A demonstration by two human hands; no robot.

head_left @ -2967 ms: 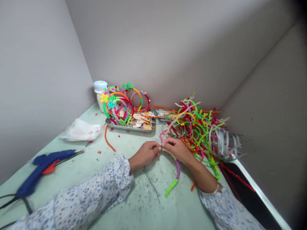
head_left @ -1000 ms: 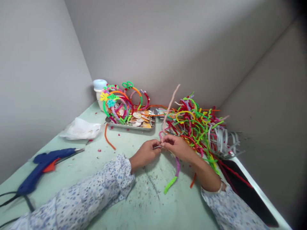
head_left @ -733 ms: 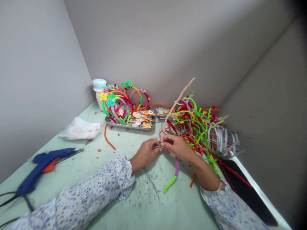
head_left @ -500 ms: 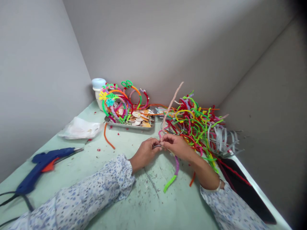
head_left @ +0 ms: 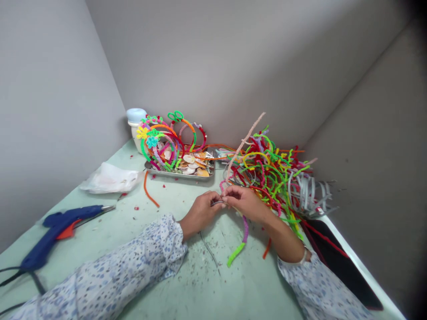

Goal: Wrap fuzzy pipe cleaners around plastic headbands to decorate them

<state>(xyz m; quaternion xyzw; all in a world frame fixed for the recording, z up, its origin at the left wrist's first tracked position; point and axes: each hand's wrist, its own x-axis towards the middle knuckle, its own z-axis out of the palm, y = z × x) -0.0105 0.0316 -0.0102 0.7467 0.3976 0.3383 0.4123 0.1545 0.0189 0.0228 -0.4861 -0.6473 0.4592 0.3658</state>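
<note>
A pale green surface [head_left: 160, 213], smooth and flecked with dark crumbs and red specks, fills the corner between grey walls. At its far right lies a tangled pile of pipe cleaners [head_left: 273, 173], fuzzy and wiry, in red, green, yellow and orange, with flat grey plastic strips [head_left: 310, 195] fanned beside it. A shallow metal tray [head_left: 180, 174] at the back holds pale shells and arched headbands [head_left: 163, 140] wound in bright fuzz. A blue glue gun [head_left: 56, 229] lies at the left, with a crumpled clear bag [head_left: 108, 178] behind it.

The left hand [head_left: 202, 213] and right hand [head_left: 245, 202] meet mid-surface, just in front of the pile. The left fingers [head_left: 213, 199] are pinched together on the bare grey end of a thin curved band [head_left: 245, 226]. The rest of the band is sheathed in purple and then green fuzz, and it bends down to the surface under the right wrist. The right fingers [head_left: 231, 193] are closed on a pale pink pipe cleaner [head_left: 245, 140] where it meets the band. Its free length stands up, tilted to the right.
</note>
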